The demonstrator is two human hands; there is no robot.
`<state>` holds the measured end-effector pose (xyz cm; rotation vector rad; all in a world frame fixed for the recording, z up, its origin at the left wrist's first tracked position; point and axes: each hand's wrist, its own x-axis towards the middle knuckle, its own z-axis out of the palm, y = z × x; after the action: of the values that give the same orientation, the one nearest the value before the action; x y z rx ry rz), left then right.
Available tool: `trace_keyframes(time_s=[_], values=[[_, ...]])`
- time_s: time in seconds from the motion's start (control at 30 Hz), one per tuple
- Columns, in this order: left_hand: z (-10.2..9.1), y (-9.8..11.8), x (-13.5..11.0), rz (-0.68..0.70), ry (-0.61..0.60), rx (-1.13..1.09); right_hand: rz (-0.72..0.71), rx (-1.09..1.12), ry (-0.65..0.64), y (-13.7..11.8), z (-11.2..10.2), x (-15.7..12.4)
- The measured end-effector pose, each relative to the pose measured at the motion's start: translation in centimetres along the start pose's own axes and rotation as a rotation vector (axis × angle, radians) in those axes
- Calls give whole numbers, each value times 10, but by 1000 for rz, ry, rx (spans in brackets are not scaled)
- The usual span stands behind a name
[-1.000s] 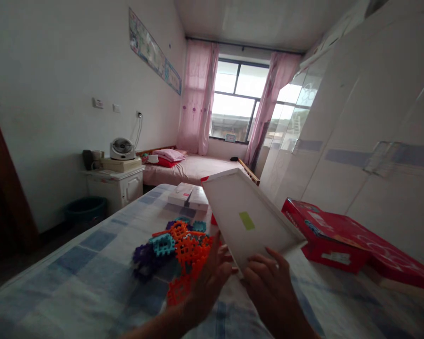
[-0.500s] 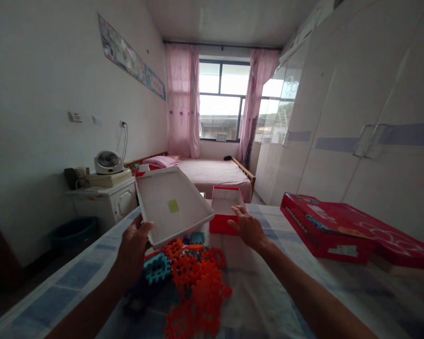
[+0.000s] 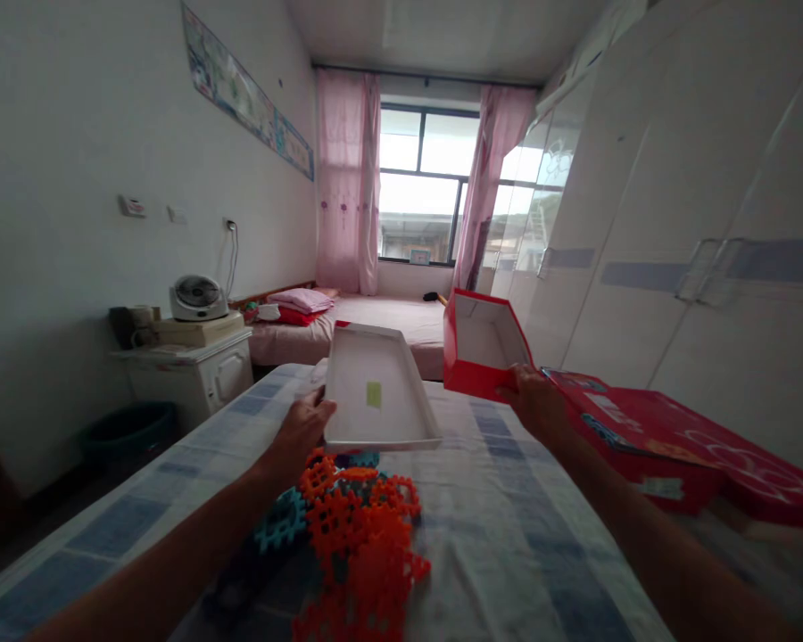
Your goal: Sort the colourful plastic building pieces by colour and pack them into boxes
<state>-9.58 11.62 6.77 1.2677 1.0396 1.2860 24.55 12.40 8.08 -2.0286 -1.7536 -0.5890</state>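
My left hand grips the left edge of a shallow box lid, whose white inside faces me and carries a small yellow-green sticker. In my right hand is a deeper red box, tilted, with its bare white inside showing; the fingers clasp its lower right edge. Both are held up above the table. Below the lid lies a heap of interlocking plastic pieces, mostly orange, with teal ones at the left and darker ones in shadow.
A blue-and-white checked cloth covers the table. Large red boxes rest at the right, close to my right forearm. Beyond the table stand a bed, a white cabinet with a fan, and a wardrobe.
My right hand has taken hold of the red box and lifted it up and to the right. My left hand has moved the lid to the right and turned it.
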Motion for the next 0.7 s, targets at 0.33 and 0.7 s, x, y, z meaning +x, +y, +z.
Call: trace_keyframes(time_s=[0.33, 0.7], values=[[98, -49, 84, -84, -83, 293, -65, 2, 51, 30, -37, -5], [93, -35, 6, 358, -265, 1125, -110, 143, -140, -35, 1, -30]])
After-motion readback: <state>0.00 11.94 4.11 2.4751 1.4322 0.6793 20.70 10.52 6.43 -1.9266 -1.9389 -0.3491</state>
